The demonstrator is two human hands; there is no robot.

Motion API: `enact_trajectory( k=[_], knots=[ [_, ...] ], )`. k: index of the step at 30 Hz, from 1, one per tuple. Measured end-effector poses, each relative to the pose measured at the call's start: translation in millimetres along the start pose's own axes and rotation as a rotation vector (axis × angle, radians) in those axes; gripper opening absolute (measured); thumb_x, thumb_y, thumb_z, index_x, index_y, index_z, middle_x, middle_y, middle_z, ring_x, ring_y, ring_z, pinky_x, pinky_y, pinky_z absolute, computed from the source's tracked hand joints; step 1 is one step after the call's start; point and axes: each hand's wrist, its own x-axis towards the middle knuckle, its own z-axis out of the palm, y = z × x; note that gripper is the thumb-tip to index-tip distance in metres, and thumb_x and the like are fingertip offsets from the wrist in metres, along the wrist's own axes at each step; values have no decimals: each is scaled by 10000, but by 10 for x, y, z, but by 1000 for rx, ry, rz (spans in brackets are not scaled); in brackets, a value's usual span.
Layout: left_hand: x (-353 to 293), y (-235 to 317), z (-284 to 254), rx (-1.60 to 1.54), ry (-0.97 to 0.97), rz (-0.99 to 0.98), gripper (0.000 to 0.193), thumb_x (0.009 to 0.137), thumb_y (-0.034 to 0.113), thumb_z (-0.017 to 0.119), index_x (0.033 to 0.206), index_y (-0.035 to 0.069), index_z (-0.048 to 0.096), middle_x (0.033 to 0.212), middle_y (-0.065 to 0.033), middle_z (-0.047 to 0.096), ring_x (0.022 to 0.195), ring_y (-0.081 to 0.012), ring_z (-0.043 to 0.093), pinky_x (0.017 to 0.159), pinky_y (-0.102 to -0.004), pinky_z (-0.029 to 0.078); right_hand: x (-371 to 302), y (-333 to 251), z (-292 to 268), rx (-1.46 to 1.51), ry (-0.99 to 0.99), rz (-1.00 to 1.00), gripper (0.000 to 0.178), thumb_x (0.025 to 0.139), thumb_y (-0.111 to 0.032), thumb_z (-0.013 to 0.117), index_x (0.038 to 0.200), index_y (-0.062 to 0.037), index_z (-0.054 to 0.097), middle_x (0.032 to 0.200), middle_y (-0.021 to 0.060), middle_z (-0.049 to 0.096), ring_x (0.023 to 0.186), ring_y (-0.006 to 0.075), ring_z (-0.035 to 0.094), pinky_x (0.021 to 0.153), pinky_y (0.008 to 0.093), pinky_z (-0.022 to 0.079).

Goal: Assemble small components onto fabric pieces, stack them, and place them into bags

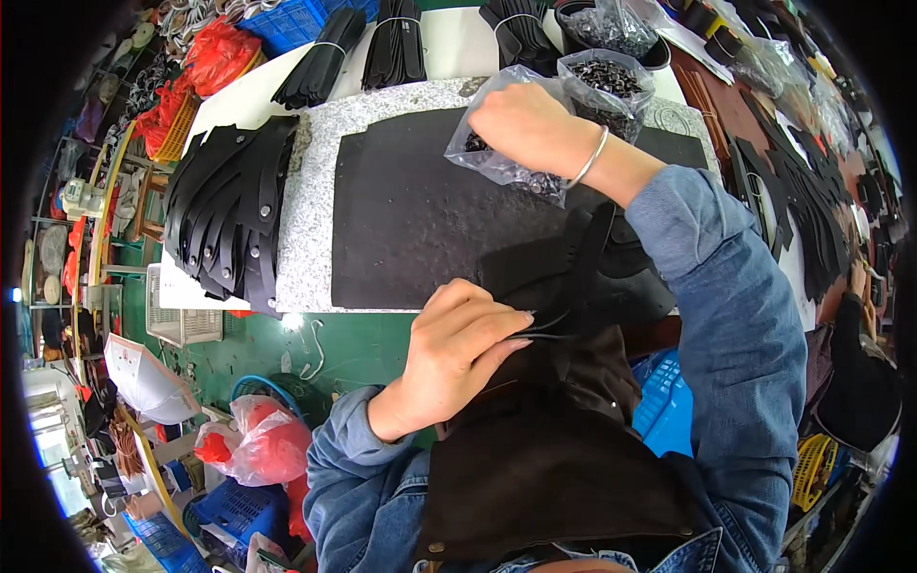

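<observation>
My left hand [457,349] pinches the end of a black leather strap [549,335] between thumb and fingers, at the near edge of the work surface. More black strap pieces [594,248] lie to the right of it, on a black mat [411,215]. Farther off, my right hand [527,122], with a bangle on the wrist, is curled down over an open clear plastic bag [516,177] holding small dark metal fasteners. Its fingertips are hidden beneath the hand. Just beyond stands a second clear bag [604,76] full of similar dark pieces.
Black straps with metal studs [234,201] are heaped at the left of the speckled slab [306,224]. Banded strap bundles [394,43] line the far side, beside a black tub [659,53]. More straps [812,201] cover the right table, where another person's hand [857,279] shows.
</observation>
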Motion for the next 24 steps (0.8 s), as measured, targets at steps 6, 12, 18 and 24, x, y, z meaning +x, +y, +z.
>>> enact_trajectory(
  k=[6, 12, 18, 24],
  knots=[
    [3, -25, 47, -89, 85, -32, 302, 592, -8, 752, 859, 38, 618, 785, -64, 637, 709, -221, 565, 616, -313, 453, -146, 124, 67, 86, 276, 76, 111, 709, -71, 561, 801, -32, 611, 675, 151, 618, 670, 299, 636, 572, 381, 506],
    [72, -49, -15, -96, 241, -11, 310, 592, -37, 764, 825, 26, 569, 804, -107, 597, 685, -229, 571, 583, -299, 471, -598, -424, -496, 662, 443, 126, 179, 814, -153, 609, 958, -50, 637, 825, 125, 655, 698, 267, 644, 596, 296, 497],
    [140, -75, 37, 70, 337, 277, 341, 534, -61, 733, 827, 8, 573, 774, -94, 555, 660, -255, 546, 553, -331, 456, -1021, -881, -655, 1329, 234, 253, 104, 788, -51, 611, 884, -14, 626, 745, 133, 635, 649, 234, 625, 601, 272, 477],
    [134, -16, 63, 116, 271, 313, 370, 582, -55, 766, 863, 19, 536, 790, -89, 534, 664, -232, 525, 558, -318, 431, -1091, -846, -487, 1366, 342, 135, 113, 815, -99, 601, 815, 11, 625, 776, 104, 597, 682, 231, 572, 644, 291, 451]
  ],
)
